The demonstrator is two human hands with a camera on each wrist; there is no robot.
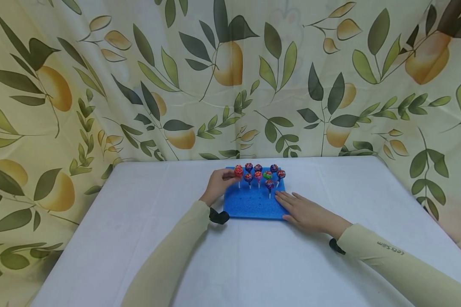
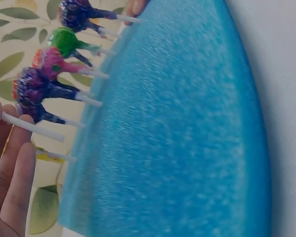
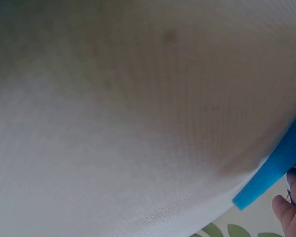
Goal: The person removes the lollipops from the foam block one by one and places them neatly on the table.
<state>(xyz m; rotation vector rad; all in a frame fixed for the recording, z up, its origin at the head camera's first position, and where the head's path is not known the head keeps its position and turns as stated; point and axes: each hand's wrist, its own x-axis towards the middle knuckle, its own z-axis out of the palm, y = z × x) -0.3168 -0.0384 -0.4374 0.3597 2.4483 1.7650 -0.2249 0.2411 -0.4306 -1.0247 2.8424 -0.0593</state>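
Note:
A blue foam block [image 1: 253, 209] lies on the table with several wrapped lollipops standing in its back half on white sticks. At its left side my left hand [image 1: 216, 186] pinches a red-wrapped lollipop [image 1: 238, 171]. In the left wrist view the held white stick [image 2: 34, 128] shows its free lower end outside the foam; the candy is out of that view. A purple lollipop [image 1: 269, 184] stands foremost, near a green one [image 1: 267, 175]. My right hand [image 1: 309, 213] lies with extended fingers on the block's right edge.
White cloth covers the table [image 1: 146, 256]. A curtain [image 1: 199, 85] printed with leaves and fruit hangs behind its back edge. Black wrist straps [image 1: 219, 216] show at both sleeves.

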